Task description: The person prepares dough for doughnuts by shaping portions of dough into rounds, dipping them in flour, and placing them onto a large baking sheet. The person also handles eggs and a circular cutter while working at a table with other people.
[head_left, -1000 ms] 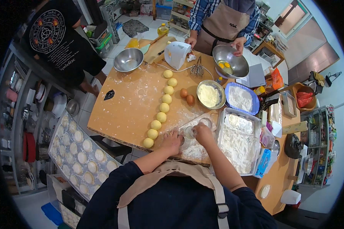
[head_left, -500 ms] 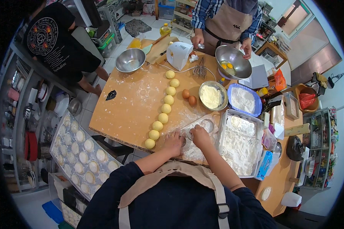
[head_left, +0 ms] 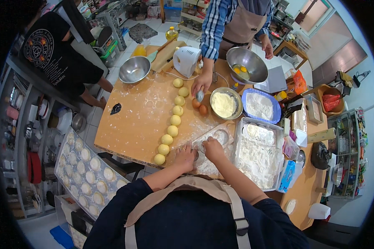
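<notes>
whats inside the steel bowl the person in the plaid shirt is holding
The steel bowl holds cracked eggs, with at least two yolks showing near its lower left side. The rest looks bare metal; the near wall hides part of the bottom.

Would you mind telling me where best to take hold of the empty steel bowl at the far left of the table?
Probably the steel bowl by its thin rim, from above on its left side: it sits upright and empty, with open tabletop there and a rolling pin crowding its right.

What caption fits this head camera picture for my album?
Both hands, left hand and right hand, press dough on the floury board beside a row of dough balls.
</notes>
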Demonstrator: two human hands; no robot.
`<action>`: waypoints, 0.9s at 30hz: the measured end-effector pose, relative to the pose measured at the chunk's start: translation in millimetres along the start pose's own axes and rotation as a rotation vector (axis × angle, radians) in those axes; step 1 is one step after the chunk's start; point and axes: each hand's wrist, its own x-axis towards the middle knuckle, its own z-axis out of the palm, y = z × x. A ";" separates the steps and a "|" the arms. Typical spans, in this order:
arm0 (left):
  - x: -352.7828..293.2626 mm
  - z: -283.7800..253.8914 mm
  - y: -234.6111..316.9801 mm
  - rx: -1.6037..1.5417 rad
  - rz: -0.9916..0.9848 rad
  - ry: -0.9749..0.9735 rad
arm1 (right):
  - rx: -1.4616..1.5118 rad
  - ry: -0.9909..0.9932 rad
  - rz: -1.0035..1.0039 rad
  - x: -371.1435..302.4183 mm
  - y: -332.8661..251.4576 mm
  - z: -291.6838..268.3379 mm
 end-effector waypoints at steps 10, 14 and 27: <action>2.6 15.4 -6.0 0.006 0.005 0.086 | 0.187 0.102 0.075 -2.6 18.1 -28.4; 2.8 8.0 -3.1 -0.001 0.009 0.037 | 0.123 0.043 0.109 -5.7 24.7 -26.2; 5.4 12.7 -4.7 0.007 -0.010 0.025 | 0.019 -0.050 0.016 2.3 -0.7 -15.3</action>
